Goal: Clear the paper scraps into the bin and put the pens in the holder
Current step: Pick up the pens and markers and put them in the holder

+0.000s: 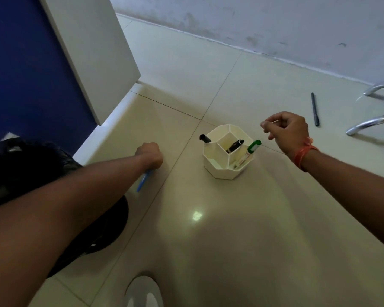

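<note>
Blue pen point(144, 181) sticks out below the closed left hand point(149, 155), which grips it; the half-curled right hand point(286, 132) holds nothing, just right of the white holder point(222, 171).

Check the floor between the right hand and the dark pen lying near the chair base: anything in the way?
Nothing visible. Bare tile lies between the right hand and the dark pen; the chair base sits beyond the pen, farther right.
</note>
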A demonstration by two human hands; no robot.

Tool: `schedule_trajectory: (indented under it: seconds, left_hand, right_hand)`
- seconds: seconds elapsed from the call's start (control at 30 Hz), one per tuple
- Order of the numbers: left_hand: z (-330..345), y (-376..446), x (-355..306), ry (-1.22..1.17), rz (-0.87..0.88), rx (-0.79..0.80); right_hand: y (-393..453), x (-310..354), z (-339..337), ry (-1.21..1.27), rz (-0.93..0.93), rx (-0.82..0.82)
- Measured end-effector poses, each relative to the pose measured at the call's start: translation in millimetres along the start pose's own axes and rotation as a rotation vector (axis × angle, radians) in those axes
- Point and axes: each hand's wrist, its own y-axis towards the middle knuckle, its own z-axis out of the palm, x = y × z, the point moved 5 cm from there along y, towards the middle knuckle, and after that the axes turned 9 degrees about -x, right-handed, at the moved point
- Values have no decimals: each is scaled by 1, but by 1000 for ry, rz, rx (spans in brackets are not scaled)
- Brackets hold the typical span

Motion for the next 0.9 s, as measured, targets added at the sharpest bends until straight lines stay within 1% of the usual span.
schedule_trajectory:
  seconds: [0.07, 0.1, 0.17, 0.2, 0.27, 0.3, 0.33, 0.37, 0.4, 0.47, 0.57, 0.63, 0.73, 0.8, 0.9]
  left_hand:
    - [-13, 2, -3, -137, -67, -68]
    - [-24, 5, -6, -252, -104, -151]
    - [-54, 8, -12, -593, -148, -388]
    - [-71, 5, -16, -817, -152, -508]
    - [-101, -12, -25, -1260, -114, -705]
    - [-111, -22, -30, -1429, -81, -775]
    - [-119, -33, -39, -1555, -45, -804]
    - [-121, -44, -48, -1632, -16, -795]
    - [-121, -55, -61, -1669, 12, -756]
    - [-112, -69, -83, -1654, 88, -646]
    - [-91, -82, -103, -1491, 190, -558]
    - [-81, -88, -108, -1390, 231, -547]
    - [-67, -92, -110, -1312, 293, -516]
    - [-62, -95, -105, -1338, 277, -542]
    - [-65, -96, -97, -1453, 249, -600]
  right_hand:
    - [3, -3, -1, 2, 12, -19]
    - [5, -5, -3, -3, 15, -27]
    - [10, -9, -5, -18, 18, -43]
    - [13, -10, -6, -24, 25, -56]
    - [20, -13, -10, -29, 52, -94]
    - [23, -16, -11, -23, 67, -108]
    - [27, -17, -12, -19, 77, -118]
    - [29, -18, -13, -18, 78, -123]
    - [31, -18, -14, -21, 76, -128]
    - [35, -18, -18, -36, 75, -144]
    - [41, -20, -31, -68, 62, -174]
    - [49, -24, -44, -81, 62, -213]
    - [66, -37, -68, -118, 92, -281]
    - [79, -47, -82, -129, 118, -340]
    - [99, -61, -96, -125, 155, -405]
